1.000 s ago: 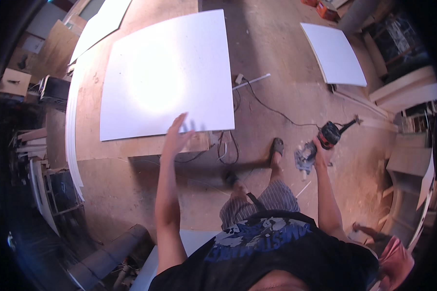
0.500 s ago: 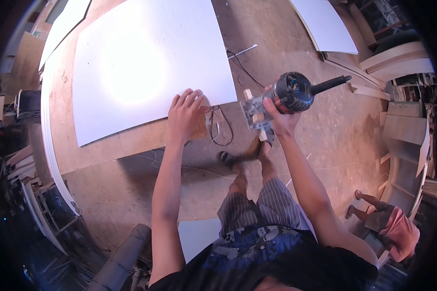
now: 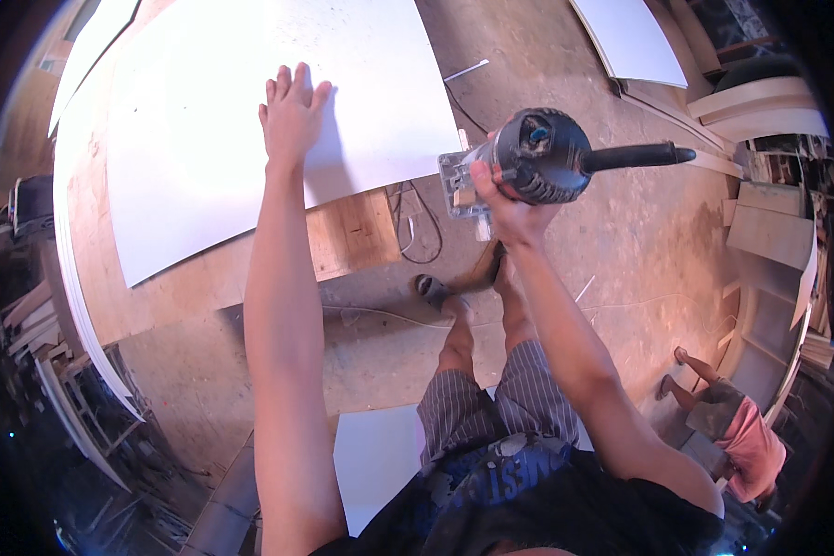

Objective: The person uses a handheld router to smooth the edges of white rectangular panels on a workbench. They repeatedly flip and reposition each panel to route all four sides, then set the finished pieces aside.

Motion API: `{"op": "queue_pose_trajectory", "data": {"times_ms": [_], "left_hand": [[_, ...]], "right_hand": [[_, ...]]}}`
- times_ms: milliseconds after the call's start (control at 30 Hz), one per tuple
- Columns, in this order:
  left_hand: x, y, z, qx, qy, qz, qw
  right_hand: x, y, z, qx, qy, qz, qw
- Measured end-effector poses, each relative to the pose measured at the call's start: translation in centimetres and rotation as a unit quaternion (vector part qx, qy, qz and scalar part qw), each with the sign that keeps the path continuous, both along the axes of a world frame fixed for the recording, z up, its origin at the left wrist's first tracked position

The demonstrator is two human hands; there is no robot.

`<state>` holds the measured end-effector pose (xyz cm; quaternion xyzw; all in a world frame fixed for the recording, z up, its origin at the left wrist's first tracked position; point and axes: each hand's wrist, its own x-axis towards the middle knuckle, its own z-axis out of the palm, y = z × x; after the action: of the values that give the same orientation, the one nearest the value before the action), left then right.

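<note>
My left hand point(image 3: 292, 125) rests palm down on a large white panel point(image 3: 380, 111), its fingers stretched and spread. My right hand point(image 3: 512, 211) grips a black trim router point(image 3: 539, 157) around its body. The router has a clear plastic base point(image 3: 454, 185), turned toward the panel's near right corner, and its thick black cord sleeve points right. Whether the base touches the panel edge I cannot tell. The panel lies on a wooden workbench point(image 3: 354, 233), which sticks out past the panel's near edge.
A dark cable point(image 3: 431, 246) loops beside the bench. Another white sheet point(image 3: 630, 42) lies at the far right. Wooden cabinet parts point(image 3: 769, 227) line the right side, where a person in a pink shirt point(image 3: 755, 445) is low to the floor. A white board point(image 3: 375, 454) lies behind my legs.
My left hand has slid forward and left, from the panel's near edge onto its face. My right hand has brought the router slightly forward and left, closer to the panel's corner.
</note>
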<state>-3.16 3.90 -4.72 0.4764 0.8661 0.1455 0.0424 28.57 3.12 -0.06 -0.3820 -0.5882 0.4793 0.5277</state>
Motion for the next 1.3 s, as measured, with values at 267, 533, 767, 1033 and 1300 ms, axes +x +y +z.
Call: {"op": "queue_pose_trajectory", "data": {"times_ms": [267,533,767,1033,1300], "left_hand": [[-0.5,3.8,0.0,-0.034,0.088,0.080,0.992],[0.1,3.9,0.7,-0.041,0.086,0.085,0.992],[0.0,3.9,1.3,-0.049,0.086,0.069,0.993],[0.2,4.1,1.8,-0.052,0.080,0.060,0.994],[-0.3,4.0,2.0,-0.075,0.071,0.057,0.993]], "right_hand": [[0.5,-0.1,-3.9,0.064,-0.149,0.067,0.985],[-1.1,0.8,-1.0,0.130,-0.161,0.041,0.977],[-2.4,2.5,-1.6,0.121,-0.121,0.023,0.985],[-3.7,5.0,-4.4,0.115,-0.115,0.031,0.986],[-6.6,8.9,-4.6,0.144,-0.160,0.071,0.974]]}}
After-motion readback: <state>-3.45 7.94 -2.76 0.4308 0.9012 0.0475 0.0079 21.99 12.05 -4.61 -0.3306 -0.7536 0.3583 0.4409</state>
